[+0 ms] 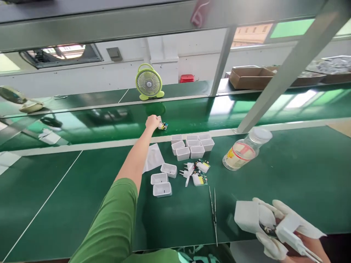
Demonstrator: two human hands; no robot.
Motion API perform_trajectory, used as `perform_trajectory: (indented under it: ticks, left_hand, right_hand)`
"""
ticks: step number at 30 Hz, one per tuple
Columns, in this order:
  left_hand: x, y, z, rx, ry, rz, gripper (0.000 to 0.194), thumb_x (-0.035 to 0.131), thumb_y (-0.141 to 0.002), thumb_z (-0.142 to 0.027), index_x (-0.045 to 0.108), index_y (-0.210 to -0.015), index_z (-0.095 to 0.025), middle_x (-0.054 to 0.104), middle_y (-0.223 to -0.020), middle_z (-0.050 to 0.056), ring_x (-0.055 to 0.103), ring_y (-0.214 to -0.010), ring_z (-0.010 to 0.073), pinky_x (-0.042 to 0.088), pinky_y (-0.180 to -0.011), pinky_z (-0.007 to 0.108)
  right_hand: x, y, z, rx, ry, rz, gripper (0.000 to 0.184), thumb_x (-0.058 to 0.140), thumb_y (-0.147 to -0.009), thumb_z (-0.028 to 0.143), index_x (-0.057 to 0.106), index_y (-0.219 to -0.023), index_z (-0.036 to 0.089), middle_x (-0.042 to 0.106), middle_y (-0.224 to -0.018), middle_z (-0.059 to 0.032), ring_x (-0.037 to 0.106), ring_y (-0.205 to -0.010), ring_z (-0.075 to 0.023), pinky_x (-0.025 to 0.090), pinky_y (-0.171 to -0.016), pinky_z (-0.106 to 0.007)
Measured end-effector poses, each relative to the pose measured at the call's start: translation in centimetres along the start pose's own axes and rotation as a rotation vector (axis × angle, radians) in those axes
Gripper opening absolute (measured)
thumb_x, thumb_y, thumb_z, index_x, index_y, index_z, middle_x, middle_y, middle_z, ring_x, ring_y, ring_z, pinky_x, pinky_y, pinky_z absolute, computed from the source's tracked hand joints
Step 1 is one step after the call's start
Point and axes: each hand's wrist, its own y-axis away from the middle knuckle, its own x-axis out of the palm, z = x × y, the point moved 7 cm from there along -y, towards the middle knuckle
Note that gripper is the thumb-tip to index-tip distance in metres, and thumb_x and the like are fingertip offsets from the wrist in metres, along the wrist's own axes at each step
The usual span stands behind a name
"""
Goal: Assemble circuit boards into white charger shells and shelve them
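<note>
My left hand (pixel 152 122) is stretched far forward over the green conveyor belt (pixel 192 113), closed on a small charger part with a circuit board (pixel 162 126). My right hand (pixel 276 228), in a white glove, stays near the front right edge and grips a white charger shell (pixel 246 216) together with a thin tool. On the green table lie several empty white shells (pixel 192 144), three more shells (pixel 162 179), some plug-and-board assemblies (pixel 196 173) and tweezers (pixel 213 212).
A plastic jar with a white lid (pixel 245 149) lies on its side right of the shells. A white sheet (pixel 153 157) lies by my forearm. A small green fan (pixel 148 82), a red object (pixel 187 78) and cardboard boxes (pixel 251 76) stand beyond the belt. A slanted metal post (pixel 282 73) crosses the right.
</note>
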Motion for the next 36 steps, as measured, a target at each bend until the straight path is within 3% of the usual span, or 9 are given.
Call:
perform_trajectory:
  ticks: [6, 11, 16, 20, 23, 27, 31, 33, 36]
  left_hand:
    - [-2.4, 2.2, -2.7, 0.203, -0.01, -0.125, 0.036, 0.061, -0.096, -0.041, 0.061, -0.121, -0.015, 0.064, -0.122, 0.008, 0.065, -0.108, 0.0216, 0.057, -0.093, 0.042]
    - [-3.9, 8.9, -8.3, 0.427, 0.069, -0.151, 0.023, 0.058, -0.093, -0.034, 0.065, -0.079, -0.017, 0.067, -0.086, 0.002, 0.061, -0.081, 0.0151, 0.048, -0.079, 0.033]
    - [2.5, 15.2, -14.1, 0.573, 0.129, 0.248, 0.03, 0.055, -0.09, -0.034, 0.061, -0.065, -0.018, 0.062, -0.065, 0.001, 0.053, -0.06, 0.0132, 0.038, -0.058, 0.029]
    - [5.2, 17.6, -15.2, 0.608, 0.101, 0.407, 0.029, 0.059, -0.088, -0.03, 0.058, -0.061, -0.019, 0.063, -0.065, 0.002, 0.055, -0.061, 0.016, 0.037, -0.056, 0.03]
    - [2.7, 20.9, -14.9, 0.729, 0.051, 0.265, 0.021, 0.056, -0.092, -0.032, 0.062, -0.076, -0.021, 0.068, -0.08, 0.005, 0.06, -0.075, 0.0215, 0.042, -0.063, 0.035]
    - [-0.4, 29.9, -14.5, 0.958, 0.16, 0.074, 0.023, 0.058, -0.094, -0.035, 0.061, -0.109, -0.018, 0.07, -0.102, 0.01, 0.066, -0.092, 0.0253, 0.056, -0.078, 0.041]
    - [2.5, 34.8, -13.9, 0.815, 0.245, 0.028, 0.059, 0.065, -0.091, -0.038, 0.045, -0.14, -0.01, 0.061, -0.132, 0.021, 0.062, -0.118, 0.0306, 0.057, -0.096, 0.043]
    - [4.3, 34.6, -14.1, 0.704, 0.276, -0.026, 0.063, 0.066, -0.091, -0.042, 0.044, -0.141, -0.011, 0.061, -0.132, 0.021, 0.061, -0.12, 0.0322, 0.056, -0.098, 0.046]
    - [5.9, 33.0, -14.8, 0.635, 0.288, -0.065, 0.054, 0.064, -0.093, -0.043, 0.048, -0.135, -0.012, 0.071, -0.113, 0.015, 0.068, -0.102, 0.0293, 0.058, -0.086, 0.045]
  right_hand:
    - [3.2, -0.1, 2.5, -0.154, 0.012, -0.003, 0.078, 0.092, -0.056, 0.022, 0.061, -0.127, 0.03, 0.073, -0.12, -0.0114, 0.07, -0.11, -0.0358, 0.056, -0.097, -0.06]
    - [5.8, -0.9, 4.5, -0.269, 0.005, 0.031, 0.084, 0.093, -0.06, 0.023, 0.055, -0.135, 0.027, 0.069, -0.129, -0.0147, 0.067, -0.119, -0.032, 0.057, -0.099, -0.05]
    - [6.6, -0.5, 4.7, -0.322, 0.026, 0.083, 0.085, 0.092, -0.064, 0.026, 0.052, -0.139, 0.026, 0.068, -0.13, -0.0154, 0.068, -0.115, -0.0304, 0.059, -0.095, -0.046]
    - [6.5, -0.2, 4.9, -0.395, 0.117, 0.063, 0.084, 0.088, -0.069, 0.028, 0.047, -0.143, 0.027, 0.066, -0.132, -0.0144, 0.065, -0.121, -0.0304, 0.054, -0.102, -0.052]
    - [7.3, -0.2, 4.9, -0.454, 0.282, 0.041, 0.08, 0.086, -0.072, 0.028, 0.047, -0.143, 0.026, 0.062, -0.136, -0.0144, 0.063, -0.122, -0.0303, 0.046, -0.11, -0.057]
    - [8.3, -0.4, 5.3, -0.55, 0.382, 0.019, 0.079, 0.085, -0.074, 0.031, 0.047, -0.143, 0.029, 0.065, -0.128, -0.0105, 0.064, -0.113, -0.0283, 0.031, -0.118, -0.065]
    - [8.8, -0.8, 5.7, -0.524, 0.246, 0.233, 0.091, 0.086, -0.074, 0.033, 0.037, -0.151, 0.033, 0.053, -0.147, -0.0114, 0.056, -0.132, -0.0308, 0.039, -0.117, -0.057]
    - [8.7, -0.9, 5.9, -0.498, 0.189, 0.336, 0.085, 0.079, -0.082, 0.03, 0.032, -0.154, 0.033, 0.049, -0.153, -0.0114, 0.052, -0.138, -0.0291, 0.042, -0.117, -0.052]
    - [8.0, -0.8, 6.4, -0.484, 0.224, 0.342, 0.074, 0.07, -0.089, 0.028, 0.035, -0.154, 0.03, 0.061, -0.14, -0.0113, 0.062, -0.125, -0.0257, 0.05, -0.11, -0.048]
